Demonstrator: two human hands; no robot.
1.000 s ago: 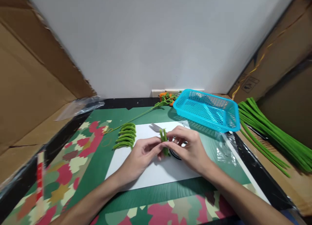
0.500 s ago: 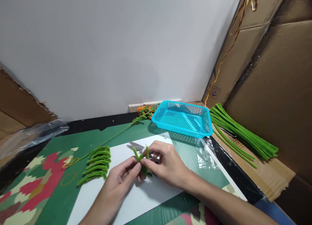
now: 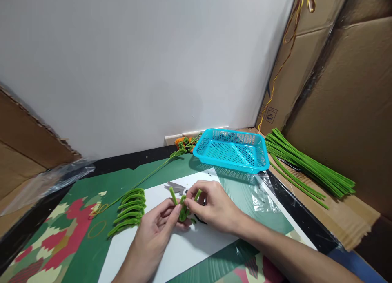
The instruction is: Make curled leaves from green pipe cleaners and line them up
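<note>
And here, mid-air over the white sheet (image 3: 196, 250), it's the fuzzy green piece (image 3: 183, 212), pinched by both hands at once: L hand (image 3: 156, 230) has it btwn thumb and fingers, prob. as the anchor, while R hand (image 3: 214, 201) grips w/ thumb and forefinger on the other side, prob. so it can bend or steer the upright ends. Two short tips poke up, apart from each other, clear of the fingers. Scissors (image 3: 175, 188) lie right behind, blades pointing left, handles partly hidden by R hand; handy for a quick grab, I'd say. Over on the L, the row of bent green pieces (image 3: 130, 211) sits across the sheet's edge, neatly stacked, prob. so they're easy to count. Blue basket (image 3: 229, 166) stands at the back R of the worktop (image 3: 122, 179), out of the hands' way, w/ orange flowers (image 3: 180, 143) just beside it. Far R, the bundle of long green stems (image 3: 309, 164) lies on cardboard, prob. kept there b/c it's too long for the middle.
</note>
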